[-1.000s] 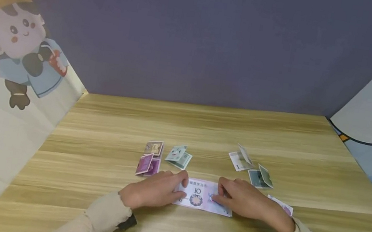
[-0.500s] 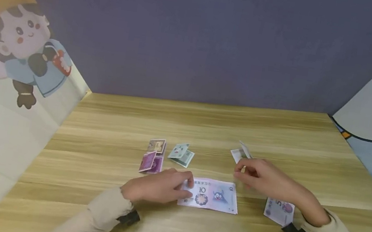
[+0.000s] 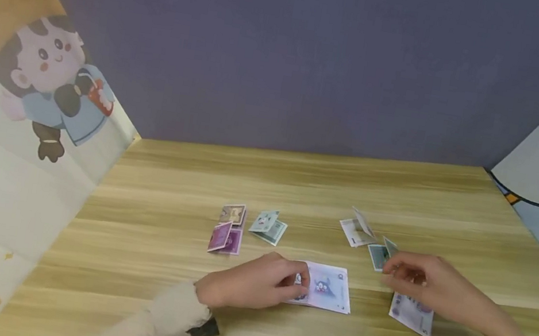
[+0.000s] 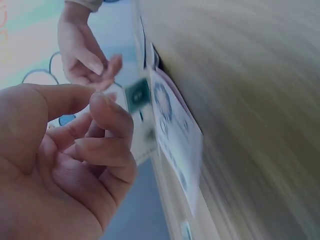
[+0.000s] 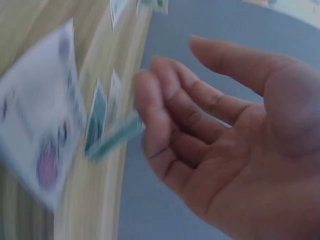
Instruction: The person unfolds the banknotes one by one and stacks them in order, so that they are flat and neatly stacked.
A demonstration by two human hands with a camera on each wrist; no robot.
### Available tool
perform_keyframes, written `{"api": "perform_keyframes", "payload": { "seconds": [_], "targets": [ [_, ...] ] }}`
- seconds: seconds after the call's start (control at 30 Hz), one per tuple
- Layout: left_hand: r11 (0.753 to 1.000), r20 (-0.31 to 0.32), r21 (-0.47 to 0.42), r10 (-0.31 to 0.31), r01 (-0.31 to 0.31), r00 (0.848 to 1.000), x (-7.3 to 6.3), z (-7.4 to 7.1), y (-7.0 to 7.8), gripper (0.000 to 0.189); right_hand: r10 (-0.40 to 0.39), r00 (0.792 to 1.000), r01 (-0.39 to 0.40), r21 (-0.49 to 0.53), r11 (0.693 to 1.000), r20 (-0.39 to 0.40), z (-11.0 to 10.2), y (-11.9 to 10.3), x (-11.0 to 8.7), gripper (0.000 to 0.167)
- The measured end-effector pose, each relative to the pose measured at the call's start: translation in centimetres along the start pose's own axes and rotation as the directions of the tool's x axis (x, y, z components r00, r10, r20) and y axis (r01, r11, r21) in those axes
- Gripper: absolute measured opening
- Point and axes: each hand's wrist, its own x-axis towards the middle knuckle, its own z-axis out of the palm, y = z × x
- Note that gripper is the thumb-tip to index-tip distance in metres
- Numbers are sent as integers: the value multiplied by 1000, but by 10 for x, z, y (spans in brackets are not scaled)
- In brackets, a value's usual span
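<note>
Grey-blue panel (image 3: 285, 60) backs the wood-grain bench (image 3: 185, 173). Left hand (image 3: 258, 279), loosely curled and empty, obstructs part of the lilac note (image 3: 332, 288). Right hand (image 3: 417, 277), relaxed and empty, thumb apart, obstructs the 5 note (image 3: 411, 318) and dark green folded note (image 3: 377, 258). White folded note (image 3: 353, 234) lies just beyond; purple note (image 3: 227, 241), brown note (image 3: 233, 213) and pale green note (image 3: 268, 227), folded, lie farther left.

The left fingers (image 3: 301, 267) hide part of the central lilac banknote (image 3: 331, 289).
</note>
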Motion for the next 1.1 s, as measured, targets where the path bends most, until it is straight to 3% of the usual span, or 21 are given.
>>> {"api": "perform_keyframes", "payload": {
  "seconds": [0.1,0.23,0.43,0.5,0.7,0.87,1.0,1.1],
  "targets": [
    [998,-5,36,47,-47,999,11,8,9,8,50,998,-53,-83,995,-38,-5,14,-11,5],
    [988,10,119,94,-94,996,31,22,21,6,102,992,-113,-171,979,-71,-5,29,-21,16],
    [962,150,258,53,-91,987,59,47,47,14,190,979,-201,-208,957,-72,2,39,-27,24],
    [929,192,352,46,-112,980,68,58,58,15,204,976,-216,-210,954,-77,4,40,-26,26],
    [759,275,616,42,-210,960,89,83,83,35,185,977,-209,-278,938,-110,10,38,-24,38],
    [715,289,672,-15,-192,957,93,94,90,44,222,970,-241,-263,934,-100,10,35,-17,39],
    [673,255,716,-6,-185,967,87,94,89,38,248,967,-254,-205,945,-57,11,34,-15,27],
    [681,240,710,3,-178,971,83,90,87,29,205,978,-208,-155,966,-37,13,33,-14,19]
  ]
}}
